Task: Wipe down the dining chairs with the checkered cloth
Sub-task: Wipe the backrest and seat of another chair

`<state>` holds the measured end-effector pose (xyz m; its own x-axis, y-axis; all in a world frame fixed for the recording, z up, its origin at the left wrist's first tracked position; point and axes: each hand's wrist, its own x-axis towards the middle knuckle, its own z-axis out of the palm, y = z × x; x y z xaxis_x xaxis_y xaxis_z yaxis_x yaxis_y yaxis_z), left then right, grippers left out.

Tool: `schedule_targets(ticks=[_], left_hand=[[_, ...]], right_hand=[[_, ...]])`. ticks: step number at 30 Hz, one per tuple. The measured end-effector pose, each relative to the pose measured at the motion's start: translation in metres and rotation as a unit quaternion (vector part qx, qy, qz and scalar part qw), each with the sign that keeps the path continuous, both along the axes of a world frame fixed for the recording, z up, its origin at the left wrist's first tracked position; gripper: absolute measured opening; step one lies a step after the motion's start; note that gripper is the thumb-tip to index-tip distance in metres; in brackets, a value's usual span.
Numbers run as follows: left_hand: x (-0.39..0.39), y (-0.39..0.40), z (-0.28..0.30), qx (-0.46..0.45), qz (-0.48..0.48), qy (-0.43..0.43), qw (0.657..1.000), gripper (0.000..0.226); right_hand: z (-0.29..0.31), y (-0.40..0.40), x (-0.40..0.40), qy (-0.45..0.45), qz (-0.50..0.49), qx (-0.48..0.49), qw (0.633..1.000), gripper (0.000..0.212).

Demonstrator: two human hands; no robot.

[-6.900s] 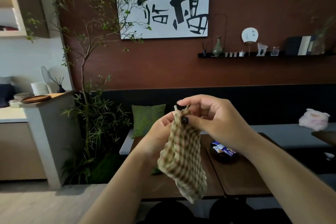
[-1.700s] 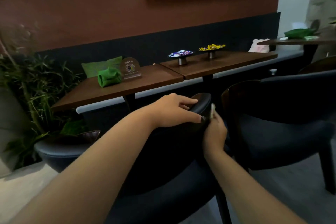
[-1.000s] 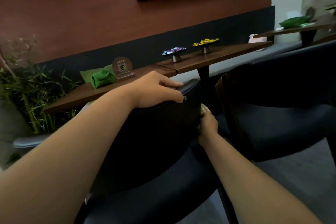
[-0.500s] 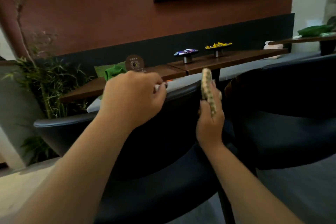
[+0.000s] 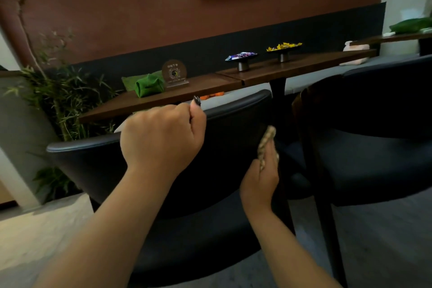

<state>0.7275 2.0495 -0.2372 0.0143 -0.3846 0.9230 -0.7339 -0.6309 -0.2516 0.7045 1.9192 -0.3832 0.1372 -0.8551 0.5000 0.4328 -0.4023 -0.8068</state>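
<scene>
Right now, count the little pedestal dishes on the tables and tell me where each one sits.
2. The dish with blue wrappers stands on the wooden table near its left edge; the dish with yellow contents stands just right of it, farther back. Others may be hidden behind the chairs.

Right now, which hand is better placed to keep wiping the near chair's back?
The right hand. It grips the checkered cloth against the right end of the near chair's backrest. The left hand rests curled on the top rail, seemingly steadying the chair, with no cloth visible in it.
</scene>
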Motion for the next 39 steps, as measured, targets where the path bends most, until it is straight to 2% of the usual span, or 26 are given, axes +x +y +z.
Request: schedule_targets(ticks=[4, 6, 10, 13, 15, 18, 19, 21, 23, 24, 25, 27, 28, 29, 30, 32, 34, 36, 38, 39], left_hand=[[0.005, 0.000, -0.002, -0.012, -0.006, -0.005, 1.000, 0.048], [0.005, 0.000, -0.003, -0.014, -0.005, -0.001, 1.000, 0.048], [0.004, 0.003, -0.003, -0.004, -0.012, 0.010, 1.000, 0.048], [0.004, 0.004, -0.001, -0.002, -0.010, 0.003, 1.000, 0.047], [0.004, 0.006, -0.005, -0.012, -0.030, -0.023, 0.999, 0.044], [0.008, 0.014, -0.030, -0.057, -0.068, -0.005, 0.996, 0.031], [0.007, 0.017, -0.042, -0.084, -0.067, 0.031, 0.994, 0.037], [0.005, 0.025, -0.068, -0.148, -0.057, 0.128, 0.979, 0.064], [0.002, 0.029, -0.090, -0.256, -0.070, 0.261, 0.928, 0.087], [0.002, 0.030, -0.099, -0.316, -0.088, 0.345, 0.879, 0.097], [0.002, 0.029, -0.105, -0.371, -0.116, 0.432, 0.814, 0.108], [0.002, 0.025, -0.112, -0.450, -0.167, 0.577, 0.661, 0.124], [0.003, 0.022, -0.114, -0.468, -0.188, 0.617, 0.604, 0.128], [0.004, 0.021, -0.115, -0.480, -0.202, 0.635, 0.570, 0.130], [0.006, 0.020, -0.117, -0.488, -0.211, 0.641, 0.554, 0.132], [0.010, 0.021, -0.119, -0.491, -0.224, 0.641, 0.546, 0.135], [0.012, 0.025, -0.124, -0.481, -0.233, 0.647, 0.544, 0.137], [0.013, 0.032, -0.130, -0.476, -0.252, 0.644, 0.543, 0.124], [0.015, 0.040, -0.139, -0.480, -0.261, 0.641, 0.540, 0.095], [0.017, 0.045, -0.143, -0.488, -0.266, 0.645, 0.524, 0.080]], right_hand=[[0.062, 0.006, -0.005, -0.031, -0.058, -0.138, 0.988, 0.059], [0.073, 0.015, 0.002, -0.046, -0.083, -0.167, 0.981, 0.059], [0.032, 0.025, 0.014, -0.047, -0.092, -0.104, 0.989, 0.062], [-0.016, 0.044, 0.019, 0.001, -0.056, -0.018, 0.998, 0.072], [-0.033, 0.046, 0.014, 0.027, -0.026, -0.006, 0.999, 0.073], [-0.021, 0.018, -0.009, 0.034, -0.021, -0.073, 0.997, 0.066], [-0.008, 0.006, -0.018, 0.028, -0.036, -0.117, 0.992, 0.062], [0.024, -0.016, -0.032, 0.012, -0.068, -0.219, 0.973, 0.059], [0.055, -0.035, -0.034, -0.002, -0.088, -0.323, 0.942, 0.057], [0.067, -0.041, -0.030, -0.006, -0.086, -0.374, 0.923, 0.055], [0.074, -0.044, -0.025, -0.006, -0.075, -0.421, 0.904, 0.052], [0.077, -0.042, -0.013, -0.005, -0.047, -0.473, 0.880, 0.049], [0.074, -0.039, -0.009, -0.011, -0.039, -0.474, 0.879, 0.048], [0.069, -0.036, -0.005, -0.023, -0.038, -0.465, 0.884, 0.047], [0.062, -0.033, -0.002, -0.037, -0.045, -0.452, 0.890, 0.046], [0.038, -0.025, 0.003, -0.051, -0.059, -0.447, 0.891, 0.044], [0.000, -0.019, 0.008, -0.016, -0.069, -0.482, 0.873, 0.045], [-0.040, -0.019, 0.010, 0.052, -0.098, -0.548, 0.829, 0.046], [-0.063, -0.025, 0.007, 0.093, -0.106, -0.625, 0.768, 0.050], [-0.063, -0.030, 0.004, 0.095, -0.095, -0.657, 0.742, 0.051]])
